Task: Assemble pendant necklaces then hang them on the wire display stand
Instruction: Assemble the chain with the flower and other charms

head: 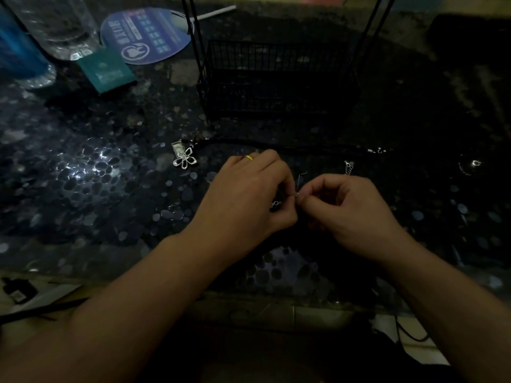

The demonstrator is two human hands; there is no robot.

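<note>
Between my two hands, low over the dark pebble-patterned table (83,183), I hold a tiny silver clasp piece (296,193); it is too small and dim to tell more. My left hand (249,194), a yellow ring (249,157) on one finger, pinches it from the left with curled fingertips, and a short bit of silver chain (275,203) shows beside its thumb. My right hand (351,214) pinches it from the right, fingers curled tight.

Just beyond my left hand lies a silver open-petal flower pendant (184,159) on a black cord (276,145) that runs rightward across the table. Another short silver chain end (349,167) lies beyond my right hand. Further back stands the black wire display stand (276,78) with its basket base. At far left sit a teal booklet (106,71), a round purple fan (146,34) and a clear plastic bottle (60,26).
</note>
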